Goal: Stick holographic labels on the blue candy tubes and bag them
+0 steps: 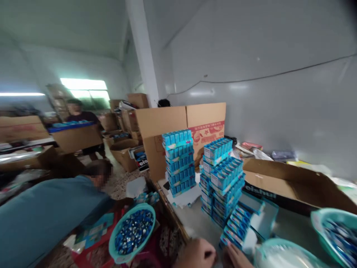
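At the bottom edge, my left hand (pixel 197 254) is curled into a loose fist and slightly blurred. Whatever it may hold is hidden. Close beside it, my right hand (pixel 236 257) has its fingers pressed together, with the lower part cut off by the frame; its contents cannot be made out. Just beyond the fingertips, an open blue display box (pixel 237 227) lies tilted with a row of small blue boxes in it. Stacks of filled blue display boxes (pixel 223 182) rise behind it, and another tall stack (pixel 180 162) stands farther left.
A turquoise basin (pixel 113 238) of blue and silver items sits left of the table. Two more basins (pixel 320 216) (pixel 262 247) are at right. Cardboard cartons (pixel 161 123) (pixel 284 175) border the table. One person (pixel 50 212) bends at left; another (pixel 86 115) carries a carton.
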`<state>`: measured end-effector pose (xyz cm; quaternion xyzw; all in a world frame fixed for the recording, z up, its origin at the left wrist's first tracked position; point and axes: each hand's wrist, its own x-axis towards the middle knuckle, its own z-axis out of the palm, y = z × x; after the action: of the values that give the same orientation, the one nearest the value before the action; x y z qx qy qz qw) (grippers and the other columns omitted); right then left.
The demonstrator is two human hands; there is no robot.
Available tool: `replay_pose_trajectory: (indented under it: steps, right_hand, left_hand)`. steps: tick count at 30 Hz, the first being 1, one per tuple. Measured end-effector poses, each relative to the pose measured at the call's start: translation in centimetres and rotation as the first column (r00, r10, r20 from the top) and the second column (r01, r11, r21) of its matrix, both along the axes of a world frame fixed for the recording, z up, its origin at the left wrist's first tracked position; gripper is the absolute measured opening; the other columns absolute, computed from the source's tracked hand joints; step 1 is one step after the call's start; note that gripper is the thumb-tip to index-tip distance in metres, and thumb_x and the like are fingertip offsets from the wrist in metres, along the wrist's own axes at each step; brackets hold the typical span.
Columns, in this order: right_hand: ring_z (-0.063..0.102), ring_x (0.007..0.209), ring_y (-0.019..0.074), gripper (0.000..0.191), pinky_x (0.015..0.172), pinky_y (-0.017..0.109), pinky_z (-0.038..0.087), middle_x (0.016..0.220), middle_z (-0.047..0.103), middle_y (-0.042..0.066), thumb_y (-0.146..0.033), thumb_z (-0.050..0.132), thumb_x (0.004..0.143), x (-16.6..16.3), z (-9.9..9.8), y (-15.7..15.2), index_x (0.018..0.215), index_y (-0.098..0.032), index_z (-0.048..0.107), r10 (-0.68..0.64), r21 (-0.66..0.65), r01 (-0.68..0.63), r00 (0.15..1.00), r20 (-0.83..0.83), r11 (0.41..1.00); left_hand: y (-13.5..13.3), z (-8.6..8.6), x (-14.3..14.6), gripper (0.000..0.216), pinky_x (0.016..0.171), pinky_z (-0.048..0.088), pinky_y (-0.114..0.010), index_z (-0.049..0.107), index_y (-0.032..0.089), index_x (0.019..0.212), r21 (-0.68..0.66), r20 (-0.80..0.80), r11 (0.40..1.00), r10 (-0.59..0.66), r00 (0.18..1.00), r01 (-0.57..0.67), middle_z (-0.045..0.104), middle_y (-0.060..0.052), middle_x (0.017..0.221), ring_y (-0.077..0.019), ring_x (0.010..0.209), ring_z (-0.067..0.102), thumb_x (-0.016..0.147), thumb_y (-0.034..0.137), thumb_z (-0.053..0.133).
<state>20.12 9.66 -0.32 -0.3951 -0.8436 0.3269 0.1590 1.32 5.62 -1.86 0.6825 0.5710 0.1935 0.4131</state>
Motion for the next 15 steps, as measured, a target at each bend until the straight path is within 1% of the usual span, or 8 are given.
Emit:
replay_pose_trajectory:
  steps: [1, 2, 3, 4, 7, 9, 11, 15]
  right_hand:
    - [0.062, 0.105, 0.0223, 0.017, 0.090, 0.036, 0.051, 0.110, 0.068, 0.008, -0.021, 0.058, 0.092, 0.3, 0.5, 0.2, 0.101, -0.026, 0.072, -0.017, 0.001, 0.017, 1.000, 0.000, 1.000]
    - [0.062, 0.102, 0.0225, 0.023, 0.094, 0.036, 0.049, 0.103, 0.068, 0.009, -0.015, 0.052, 0.092, 0.7, 1.2, 0.3, 0.096, -0.023, 0.073, -0.037, -0.006, 0.037, 0.999, 0.005, 0.999]
    - [0.062, 0.104, 0.0226, 0.028, 0.095, 0.035, 0.048, 0.105, 0.068, 0.011, -0.011, 0.048, 0.091, 0.9, 2.1, 0.4, 0.101, -0.020, 0.072, -0.039, 0.028, 0.039, 0.999, -0.023, 0.999]
    - [0.061, 0.103, 0.0217, 0.029, 0.092, 0.032, 0.048, 0.105, 0.067, 0.010, -0.010, 0.049, 0.091, 1.2, 3.0, 0.7, 0.107, -0.019, 0.071, -0.028, 0.053, 0.031, 0.998, -0.061, 0.998]
    - [0.061, 0.090, 0.0175, 0.025, 0.081, 0.026, 0.047, 0.093, 0.066, 0.007, -0.009, 0.051, 0.089, 1.5, 5.5, 1.4, 0.094, -0.019, 0.074, -0.018, 0.084, 0.030, 0.989, -0.150, 0.996]
    - [0.060, 0.088, 0.0163, 0.024, 0.079, 0.025, 0.046, 0.091, 0.067, 0.006, -0.007, 0.055, 0.087, 1.6, 6.3, 1.7, 0.090, -0.019, 0.075, -0.026, 0.126, 0.056, 0.974, -0.223, 0.990]
    - [0.061, 0.089, 0.0164, 0.022, 0.080, 0.026, 0.046, 0.094, 0.068, 0.006, -0.009, 0.059, 0.086, 1.8, 6.5, 1.4, 0.091, -0.020, 0.076, -0.032, 0.170, 0.085, 0.956, -0.292, 0.982]
    - [0.062, 0.093, 0.0170, 0.019, 0.082, 0.027, 0.048, 0.100, 0.068, 0.007, -0.014, 0.060, 0.088, 2.7, 5.8, -0.2, 0.091, -0.022, 0.077, -0.081, 0.148, 0.151, 0.913, -0.400, 0.977]
  left_hand:
    - [0.1, 0.4, 0.3, 0.025, 0.092, 0.050, -0.038, 0.071, 0.018, 0.099, 0.039, -0.012, 0.999, 0.034, 0.999, -0.033, 0.069, -0.009, 0.107, -0.0230, 0.103, 0.062, 0.096, 0.032, 0.051]
    - [0.1, 1.0, 0.4, 0.025, 0.092, 0.050, -0.035, 0.072, 0.018, 0.094, 0.141, -0.044, 0.986, 0.096, 0.994, -0.089, 0.071, -0.008, 0.101, -0.0229, 0.101, 0.064, 0.095, 0.029, 0.049]
    - [0.2, 1.7, 0.5, 0.025, 0.090, 0.049, -0.033, 0.073, 0.019, 0.091, 0.246, -0.071, 0.963, 0.135, 0.988, -0.113, 0.073, -0.008, 0.096, -0.0223, 0.097, 0.065, 0.094, 0.027, 0.050]
    - [0.4, 2.4, 0.5, 0.025, 0.089, 0.049, -0.031, 0.073, 0.019, 0.092, 0.331, -0.068, 0.937, 0.142, 0.988, -0.112, 0.073, -0.007, 0.095, -0.0213, 0.095, 0.066, 0.094, 0.026, 0.049]
    - [1.2, 4.6, 0.0, 0.027, 0.084, 0.050, -0.025, 0.072, 0.020, 0.096, 0.450, 0.001, 0.891, 0.074, 0.997, -0.067, 0.075, -0.005, 0.095, -0.0172, 0.091, 0.068, 0.098, 0.029, 0.046]
    - [1.7, 5.6, -0.4, 0.028, 0.081, 0.051, -0.023, 0.071, 0.020, 0.097, 0.498, 0.013, 0.867, 0.022, 1.000, -0.025, 0.074, -0.005, 0.094, -0.0158, 0.089, 0.069, 0.099, 0.029, 0.045]
    - [1.9, 6.3, -0.7, 0.027, 0.080, 0.052, -0.023, 0.071, 0.021, 0.101, 0.519, 0.004, 0.855, -0.016, 1.000, 0.012, 0.074, -0.005, 0.095, -0.0155, 0.089, 0.069, 0.099, 0.030, 0.046]
    - [1.9, 7.5, -0.7, 0.030, 0.082, 0.053, -0.023, 0.070, 0.023, 0.114, 0.457, -0.005, 0.886, -0.091, 0.996, 0.083, 0.074, -0.005, 0.099, -0.0154, 0.093, 0.068, 0.100, 0.032, 0.045]
